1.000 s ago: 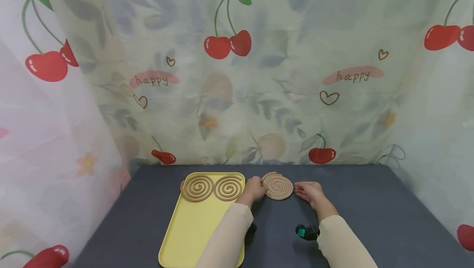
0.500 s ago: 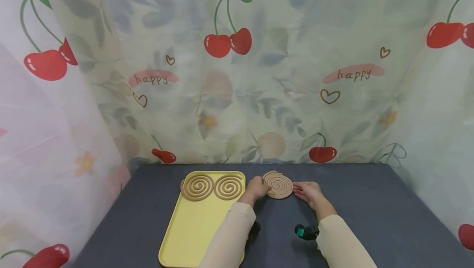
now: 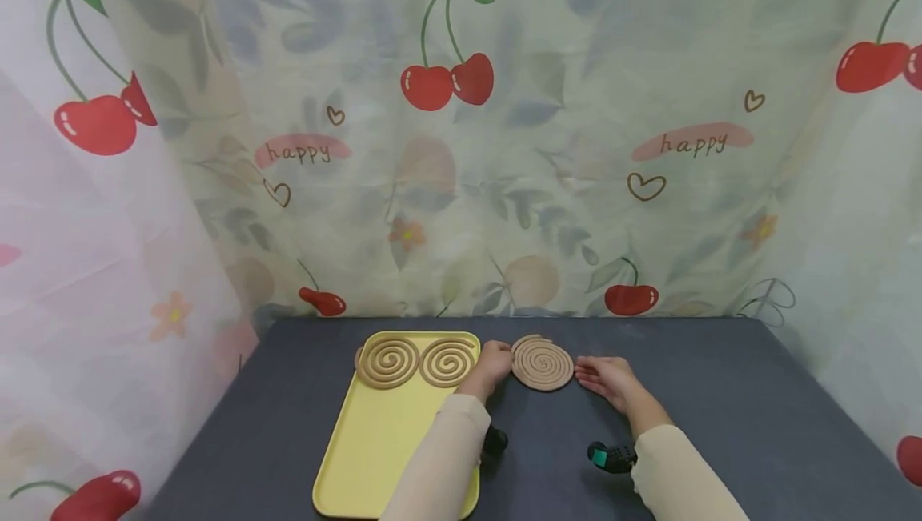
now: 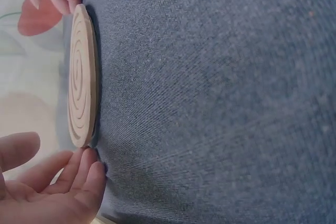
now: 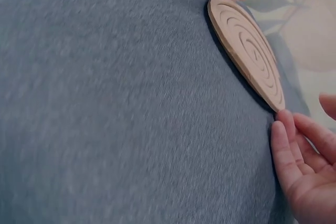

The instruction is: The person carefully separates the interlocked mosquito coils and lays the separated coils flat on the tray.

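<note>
A tan mosquito coil (image 3: 543, 362), its spirals packed tightly together, lies flat on the dark table between my two hands. At its left edge are the fingertips of my left hand (image 3: 493, 367); in the left wrist view the thumb (image 4: 20, 149) stands well away from the coil. My right hand (image 3: 609, 381) has its fingertips right at the opposite edge. The right wrist view shows those fingers (image 5: 283, 153) loosely bent against the rim, thumb apart. Two looser single coils, a left one (image 3: 387, 362) and a right one (image 3: 446, 362), lie at the far end of the yellow tray (image 3: 382, 449).
The tray stands left of my hands, partly under my left sleeve (image 3: 439, 457). Black wrist devices, one with a green patch (image 3: 611, 458), hang below both forearms. A printed curtain (image 3: 461, 209) rises behind the dark tabletop (image 3: 735, 425).
My left fingers reached over the coil's left edge half a second ago and have drawn back to its rim. The right hand stays by the right edge. The coil has barely shifted.
</note>
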`<state>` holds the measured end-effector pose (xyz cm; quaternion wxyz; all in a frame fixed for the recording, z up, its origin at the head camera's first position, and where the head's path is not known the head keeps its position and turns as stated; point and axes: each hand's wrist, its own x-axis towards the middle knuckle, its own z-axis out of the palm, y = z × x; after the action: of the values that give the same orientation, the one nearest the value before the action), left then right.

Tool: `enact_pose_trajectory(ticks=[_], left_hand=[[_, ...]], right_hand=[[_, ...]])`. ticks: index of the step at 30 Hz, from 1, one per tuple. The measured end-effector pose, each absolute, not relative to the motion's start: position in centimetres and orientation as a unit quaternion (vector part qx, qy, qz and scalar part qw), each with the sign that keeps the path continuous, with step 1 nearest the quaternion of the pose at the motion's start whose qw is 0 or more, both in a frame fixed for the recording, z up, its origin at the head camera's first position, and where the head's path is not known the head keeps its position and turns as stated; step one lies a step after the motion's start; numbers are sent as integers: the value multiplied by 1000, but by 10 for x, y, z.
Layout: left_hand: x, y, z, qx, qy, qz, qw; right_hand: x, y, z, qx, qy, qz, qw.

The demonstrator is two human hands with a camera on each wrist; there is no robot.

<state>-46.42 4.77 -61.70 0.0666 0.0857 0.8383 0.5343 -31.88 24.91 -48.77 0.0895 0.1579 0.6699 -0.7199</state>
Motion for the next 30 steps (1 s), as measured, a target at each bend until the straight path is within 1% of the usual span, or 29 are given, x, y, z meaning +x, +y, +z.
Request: enact_pose_trajectory(ticks=[3,5,6,9,11,13,17,18,20,23,25,28,30], left_hand=[[-464,47,-617,71,838,535,76],[-459,45,-609,62,837,537,83],[-453,44,-601,53,834,540,96],[-445,41,-593,53,829,549,91],[-453,40,-602,49,817,567,96],[-471,42,-626,37,796,596,100],[-507,43,-668,-18,729,665,159],[-513,44,-676,-34,717,676,169],[-514,44,-678,-61,708,680,183],[-500,46,-663,-79,724,662,178],[-485,45,-647,-68,734,655,164],[-465,43,-623,-66,747,642,160],[-461,40,-621,-54,744,648,157]], right_hand=[[-316,252,-488,149,672,-719,98],[-314,253,-489,143,675,-716,103],[-314,253,-489,141,677,-715,105],[-313,254,-491,139,679,-712,107],[-313,254,-491,140,679,-712,107],[-312,254,-492,139,681,-711,107],[-309,254,-494,134,685,-708,106],[-309,254,-494,132,686,-708,105],[-307,255,-495,130,686,-708,104],[-305,255,-494,128,686,-709,100],[-303,255,-494,125,686,-710,101],[-301,255,-494,117,685,-712,102],[-300,255,-494,110,686,-712,103]])
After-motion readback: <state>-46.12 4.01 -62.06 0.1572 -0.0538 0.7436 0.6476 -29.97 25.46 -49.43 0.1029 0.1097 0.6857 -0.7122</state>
